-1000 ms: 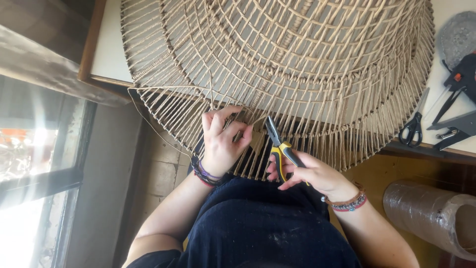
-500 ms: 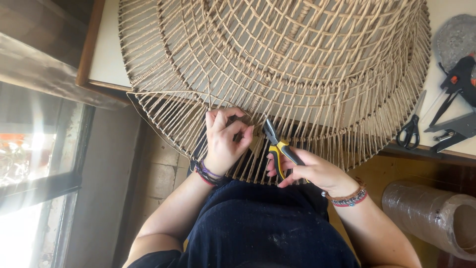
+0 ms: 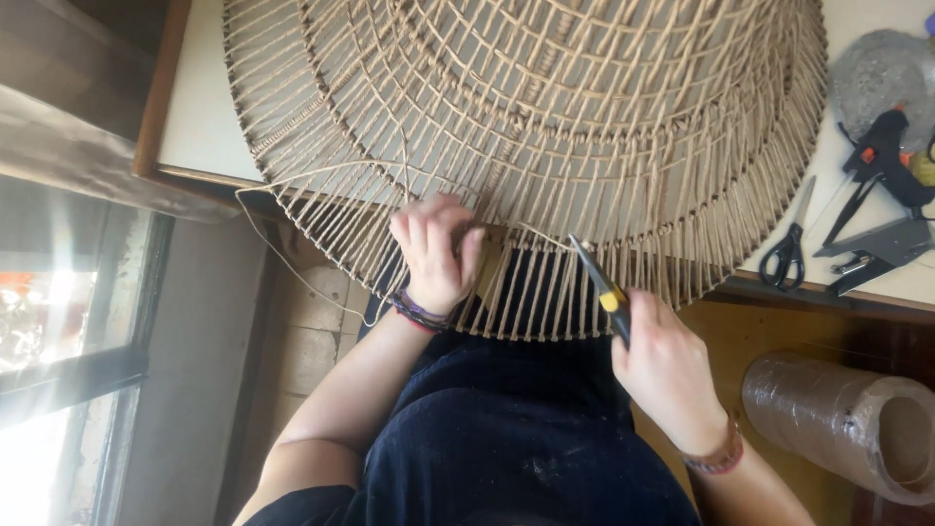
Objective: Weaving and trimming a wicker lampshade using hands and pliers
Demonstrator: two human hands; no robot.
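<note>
With the left hand [image 3: 435, 255] pinching spokes of the woven wicker frame [image 3: 545, 127] at frame centre, the right hand [image 3: 667, 375], fisted around yellow-handled pliers [image 3: 599, 289], should apparently grip the strand tip squarely.

Scissors [image 3: 787, 250], glue gun [image 3: 881, 156], film roll [image 3: 845, 424].

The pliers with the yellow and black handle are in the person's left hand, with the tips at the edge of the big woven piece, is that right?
Not quite: the head view shows the pliers in the right hand, not the left. Their tips do meet the edge of the big woven piece. The left hand grips the strands of that edge instead.
</note>
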